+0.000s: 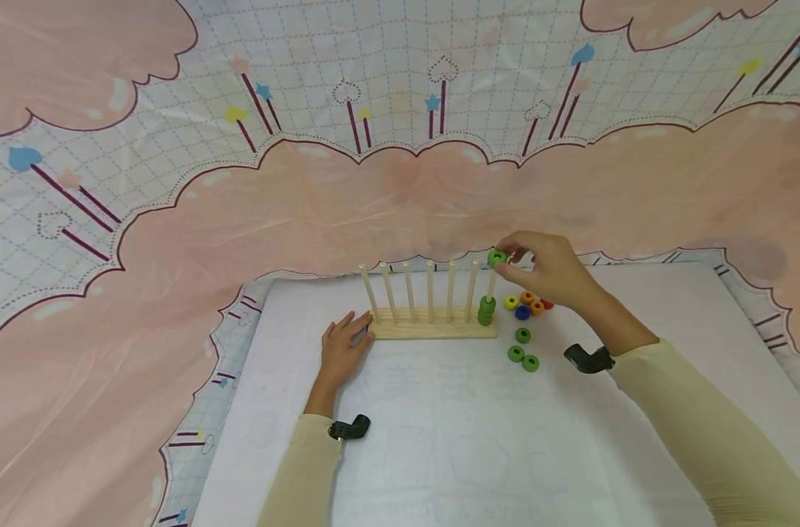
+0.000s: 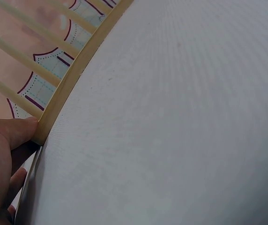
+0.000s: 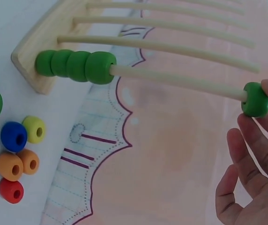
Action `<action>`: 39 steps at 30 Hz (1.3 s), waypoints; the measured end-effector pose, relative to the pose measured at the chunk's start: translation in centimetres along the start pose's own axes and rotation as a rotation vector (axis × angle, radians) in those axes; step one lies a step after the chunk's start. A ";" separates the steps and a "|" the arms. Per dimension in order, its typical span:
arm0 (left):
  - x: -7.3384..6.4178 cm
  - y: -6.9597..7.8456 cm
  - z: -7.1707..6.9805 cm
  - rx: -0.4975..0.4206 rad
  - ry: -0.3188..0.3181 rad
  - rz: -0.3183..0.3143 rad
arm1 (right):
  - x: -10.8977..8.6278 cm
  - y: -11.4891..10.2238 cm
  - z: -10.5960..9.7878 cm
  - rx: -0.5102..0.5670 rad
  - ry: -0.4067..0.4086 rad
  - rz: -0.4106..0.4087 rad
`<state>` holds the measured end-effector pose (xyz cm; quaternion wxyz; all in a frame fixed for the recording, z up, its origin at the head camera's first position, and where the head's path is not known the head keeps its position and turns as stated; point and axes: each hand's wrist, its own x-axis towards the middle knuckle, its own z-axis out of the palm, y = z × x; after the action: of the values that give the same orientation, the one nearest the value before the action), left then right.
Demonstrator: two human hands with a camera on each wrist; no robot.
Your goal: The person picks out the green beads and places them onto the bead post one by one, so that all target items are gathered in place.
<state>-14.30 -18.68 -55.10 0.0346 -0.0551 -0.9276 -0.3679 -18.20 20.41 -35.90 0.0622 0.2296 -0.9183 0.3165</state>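
Note:
My right hand (image 1: 550, 268) pinches a green bead (image 3: 256, 100) between thumb and fingers at the top of the rightmost peg (image 3: 178, 83). In the right wrist view the peg's tip meets the bead's hole. Several green beads (image 3: 76, 65) are stacked at the foot of that same peg. The wooden peg rack (image 1: 432, 331) stands upright on the table, its other pegs bare. At the rack's left end, my left hand (image 1: 345, 350) touches the base with its fingers; the left wrist view shows the thumb (image 2: 19, 131) against the base edge, the other fingers partly hidden.
Right of the rack lie three loose green beads (image 1: 522, 335). Behind them sit a yellow bead (image 1: 511, 302), a blue bead (image 1: 522, 312), two orange beads (image 1: 536, 308) and a red bead (image 3: 11, 190). A white tabletop (image 1: 439, 439) bears everything, with a patterned cloth (image 1: 373, 197) beyond its far edge.

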 end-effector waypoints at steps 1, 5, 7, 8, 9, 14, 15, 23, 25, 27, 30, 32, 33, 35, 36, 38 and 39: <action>0.0 0.0 0.0 0.001 0.000 0.001 | 0.0 0.0 0.0 0.002 -0.007 0.007; 0.0 0.0 0.0 0.009 -0.007 0.000 | 0.0 0.1 0.2 -0.002 -0.028 0.033; 0.0 0.0 -0.1 0.011 -0.009 -0.003 | -0.1 0.2 0.2 -0.005 -0.034 0.042; 0.0 0.1 -0.1 0.012 -0.010 -0.004 | -0.1 0.3 0.3 -0.008 -0.035 0.046; 0.0 0.1 -0.2 0.014 -0.008 -0.001 | -0.1 0.3 0.3 -0.007 -0.037 0.047; -0.1 0.2 -0.2 0.014 -0.001 0.004 | -0.1 0.4 0.4 -0.009 -0.039 0.050; -0.1 0.2 -0.2 0.014 -0.001 0.004 | -0.1 0.4 0.4 -0.008 -0.039 0.048; -0.2 0.1 -0.1 0.001 -0.010 -0.005 | -0.2 0.4 0.3 0.001 -0.036 0.021; -0.2 0.1 -0.2 -0.002 -0.008 -0.003 | -0.2 0.4 0.3 0.003 -0.036 0.015; -0.2 0.1 -0.2 -0.004 -0.009 -0.001 | -0.3 0.4 0.3 0.003 -0.034 0.014; -0.2 0.1 -0.2 0.002 -0.013 -0.005 | -0.3 0.3 0.4 0.000 -0.031 0.024; -0.2 0.1 -0.2 0.006 -0.015 -0.007 | -0.3 0.3 0.4 -0.001 -0.033 0.031; -0.2 0.1 -0.2 0.007 -0.016 -0.008 | -0.3 0.3 0.4 -0.002 -0.035 0.036; -0.2 0.0 -0.1 0.007 -0.016 -0.010 | -0.3 0.3 0.4 -0.003 -0.037 0.043; -0.2 0.0 -0.1 0.007 -0.015 -0.009 | -0.3 0.3 0.4 -0.004 -0.038 0.044; -0.2 0.0 -0.1 0.004 -0.013 -0.008 | -0.3 0.3 0.3 -0.002 -0.040 0.045; -0.2 0.0 -0.1 0.002 -0.013 -0.007 | -0.2 0.3 0.4 -0.004 -0.038 0.046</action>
<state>-14.13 -18.76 -55.03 0.0274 -0.0539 -0.9284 -0.3666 -18.11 20.45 -36.38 0.0381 0.2144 -0.9249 0.3116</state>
